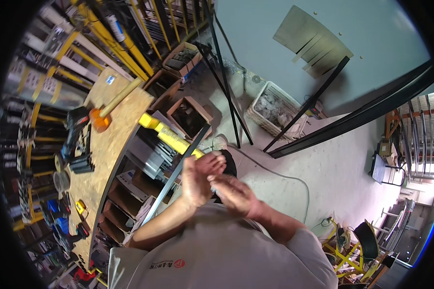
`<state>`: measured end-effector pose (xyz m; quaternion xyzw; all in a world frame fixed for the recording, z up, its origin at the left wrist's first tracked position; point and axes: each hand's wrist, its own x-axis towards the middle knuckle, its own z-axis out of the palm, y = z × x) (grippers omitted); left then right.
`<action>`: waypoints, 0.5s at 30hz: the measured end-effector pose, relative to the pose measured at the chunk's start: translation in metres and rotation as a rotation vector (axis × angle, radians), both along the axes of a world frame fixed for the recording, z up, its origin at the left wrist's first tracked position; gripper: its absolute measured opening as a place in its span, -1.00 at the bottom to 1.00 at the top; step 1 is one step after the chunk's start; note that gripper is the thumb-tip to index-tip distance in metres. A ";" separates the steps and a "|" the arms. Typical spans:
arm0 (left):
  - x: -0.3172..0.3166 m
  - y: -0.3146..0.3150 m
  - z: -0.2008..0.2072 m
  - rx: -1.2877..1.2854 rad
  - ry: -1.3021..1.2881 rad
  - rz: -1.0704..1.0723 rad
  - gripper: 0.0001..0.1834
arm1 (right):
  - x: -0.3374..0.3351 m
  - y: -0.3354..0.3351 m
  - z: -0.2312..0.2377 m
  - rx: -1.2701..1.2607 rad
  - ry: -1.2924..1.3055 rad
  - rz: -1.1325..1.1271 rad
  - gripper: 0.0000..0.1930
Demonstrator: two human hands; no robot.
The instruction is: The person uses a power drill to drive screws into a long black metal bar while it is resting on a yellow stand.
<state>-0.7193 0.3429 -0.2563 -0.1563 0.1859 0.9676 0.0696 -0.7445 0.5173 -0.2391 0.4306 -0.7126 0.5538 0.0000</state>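
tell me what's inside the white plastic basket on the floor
The white plastic basket holds crumpled, pale, translucent scraps, probably plastic film. They cover its bottom, so anything buried beneath cannot be seen.

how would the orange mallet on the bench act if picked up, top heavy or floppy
The mallet would probably feel head-heavy: its bulky orange head sits on a slim handle. That straight, wood-coloured handle looks stiff, unlikely to flop. Being lopsided, it may pivot when pushed.
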 end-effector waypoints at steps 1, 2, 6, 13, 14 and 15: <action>-0.010 -0.005 -0.022 -0.165 -0.045 0.131 -0.27 | -0.032 0.012 -0.003 0.151 0.019 -0.107 -0.48; -0.018 -0.011 -0.039 -0.345 -0.094 0.265 -0.36 | -0.071 0.026 -0.005 0.295 0.032 -0.202 -0.47; -0.047 -0.040 -0.064 -1.334 -0.195 0.142 -0.55 | -0.234 0.107 -0.094 0.590 -0.023 -0.698 -0.28; -0.112 -0.085 -0.093 -2.248 -0.081 -0.123 -0.54 | -0.413 0.060 -0.234 0.790 -0.204 -0.516 -0.31; -0.116 -0.083 -0.093 -2.345 -0.048 -0.196 -0.56 | -0.436 0.028 -0.250 0.701 -0.308 -0.455 -0.37; -0.126 -0.083 -0.091 -2.340 -0.049 -0.215 -0.56 | -0.462 -0.006 -0.266 0.665 -0.307 -0.445 -0.40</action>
